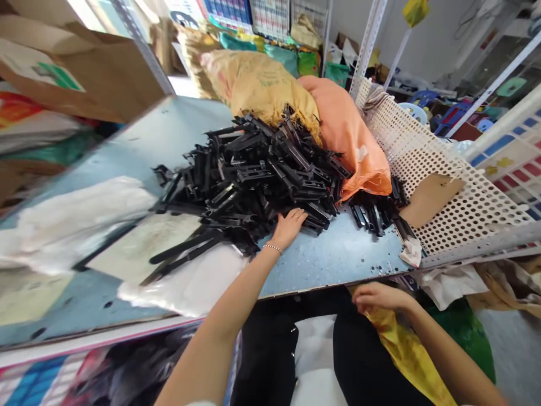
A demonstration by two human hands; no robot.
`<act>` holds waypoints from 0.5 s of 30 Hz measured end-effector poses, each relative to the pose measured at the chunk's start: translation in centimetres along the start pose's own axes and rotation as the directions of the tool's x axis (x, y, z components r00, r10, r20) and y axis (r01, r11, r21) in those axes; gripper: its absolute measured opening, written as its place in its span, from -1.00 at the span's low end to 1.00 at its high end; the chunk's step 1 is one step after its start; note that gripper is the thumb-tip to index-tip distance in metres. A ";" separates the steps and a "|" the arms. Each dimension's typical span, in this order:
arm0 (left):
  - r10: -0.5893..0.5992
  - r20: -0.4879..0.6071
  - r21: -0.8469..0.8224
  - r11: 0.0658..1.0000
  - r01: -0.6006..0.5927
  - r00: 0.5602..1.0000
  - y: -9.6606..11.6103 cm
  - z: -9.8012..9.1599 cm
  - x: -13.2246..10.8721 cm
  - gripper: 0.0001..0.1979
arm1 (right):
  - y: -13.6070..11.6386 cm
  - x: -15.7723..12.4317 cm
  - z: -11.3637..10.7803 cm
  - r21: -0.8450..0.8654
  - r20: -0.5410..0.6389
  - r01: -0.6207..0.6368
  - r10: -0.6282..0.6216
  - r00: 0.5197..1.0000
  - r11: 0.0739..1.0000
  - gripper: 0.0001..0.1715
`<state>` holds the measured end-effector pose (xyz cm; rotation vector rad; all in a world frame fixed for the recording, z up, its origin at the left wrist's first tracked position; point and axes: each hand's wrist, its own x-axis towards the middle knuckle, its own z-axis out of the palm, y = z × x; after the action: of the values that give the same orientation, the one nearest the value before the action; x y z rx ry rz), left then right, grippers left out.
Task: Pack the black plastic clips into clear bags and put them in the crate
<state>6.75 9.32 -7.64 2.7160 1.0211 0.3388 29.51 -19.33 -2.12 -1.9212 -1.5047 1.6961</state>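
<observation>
Bare and closest, the left forearm (pixel 213 335) leads to the left hand (pixel 291 226), its grip loosely spread, fingers extended against the front edge of a heap of black pieces (pixel 256 173). These look long, narrow and glossy, many with slots, lying jumbled at all angles on the pale blue surface (pixel 329 259), before a yellow sack (pixel 262 82) and an orange sack (pixel 355 132). By the surface's near edge, the right hand (pixel 380 296) curls at some yellow material (pixel 395 335); whether its grip pinches it, I cannot tell.
</observation>
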 end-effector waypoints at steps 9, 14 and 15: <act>-0.016 -0.031 -0.132 0.991 0.012 0.999 -0.5 -0.6 -1.6 -0.43 | -11.5 15.5 -3.1 -0.684 -0.441 0.123 -0.542 0.716 0.719 -0.38; -0.303 -0.339 -0.520 0.849 0.091 0.891 2.4 0.5 -7.6 -0.34 | -10.1 15.5 -3.8 -0.224 -0.576 0.219 -0.310 0.756 0.950 -0.63; -0.413 -0.343 -0.676 0.732 0.083 0.844 3.5 0.9 -8.5 -0.30 | -9.5 15.1 -3.2 0.009 -0.553 0.266 -0.217 0.805 0.964 -0.62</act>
<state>2.88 0.98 -8.65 1.8629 1.1107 1.1194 24.53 -2.01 -4.31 -1.8511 -1.3425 0.9617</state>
